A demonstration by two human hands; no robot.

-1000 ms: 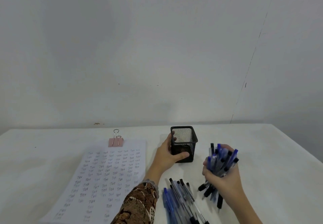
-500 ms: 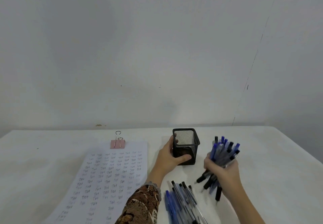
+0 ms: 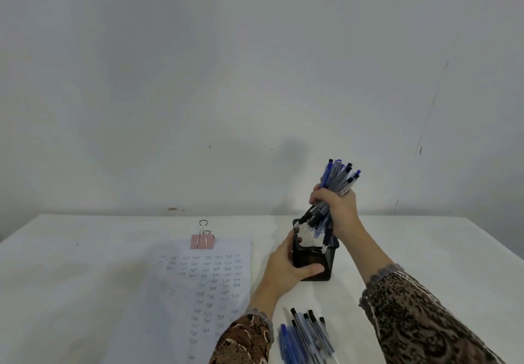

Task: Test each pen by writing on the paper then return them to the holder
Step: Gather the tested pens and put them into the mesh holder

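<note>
1. Head view, the holder: the black wire-mesh square pen holder (image 3: 326,261) stands upright on the white table (image 3: 85,278), just right of the sheet of white paper (image 3: 204,292). The paper is covered in small handwritten test marks and held at its top by a pink binder clip (image 3: 202,240).
2. Head view, the hands: the left hand (image 3: 283,271) wraps the holder's near-left side, with the thumb across the front wall and the fingers curled round behind. The right hand (image 3: 340,210) is closed in a fist round a thick bundle of blue and black ballpoint pens (image 3: 338,177). The bundle is tilted, with its lower ends at the holder's mouth.
3. Head view, the rest: a loose pile of blue and black pens (image 3: 306,338) lies on the table between the two sleeves, well short of the holder.
4. Judgement on the step: the bundle is being returned to the holder. To do this well:
   - Bring the bundle closer to upright over the opening.
   - Steady the holder firmly, since it looks light and could tip.
   - Check that every lower end is inside the rim before the fist loosens.
   - Let the pens slide down rather than drop.
5. The risk: the splayed ends may catch the rim, or pens may spill onto the table.
</note>
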